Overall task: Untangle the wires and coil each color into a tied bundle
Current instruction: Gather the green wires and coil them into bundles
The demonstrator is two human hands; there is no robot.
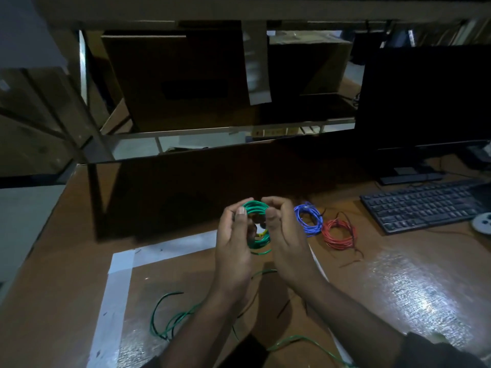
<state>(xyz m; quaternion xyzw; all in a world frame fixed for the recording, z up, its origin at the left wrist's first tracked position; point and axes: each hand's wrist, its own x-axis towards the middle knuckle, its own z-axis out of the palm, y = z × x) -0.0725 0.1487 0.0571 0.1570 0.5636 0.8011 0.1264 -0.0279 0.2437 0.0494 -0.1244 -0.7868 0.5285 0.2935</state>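
Green coil (256, 208) is being held up at frame centre, above the desk (79, 248), between both hands. Left hand (233, 243) is gripping the coil's left side, thumb curled over the strands. Right hand (285, 235) is gripping the right side, fingers curled over the top of the loop, thumb pressed against it. A small yellow bit (261, 233) is showing at the coil's lower inner edge; what it is cannot be told.

Loose green wire (170, 322) is being trailed from the coil down to the lower part of the frame, with slack loops lying lower left of centre and a run crossing toward bottom right.

Blue bundle (308, 217) is lying on the desk just right of the right hand. Red bundle (338, 233) is lying just right of the blue one, touching or nearly so, with dark wire ends (353, 257) straying from it.

White tape strips (119, 261) are marking a corner on the desk at centre left. Keyboard (422, 205) is sitting at right, monitor (425, 99) above it at upper right. Cardboard boxes (175, 81) are seen at top centre behind a shelf frame.
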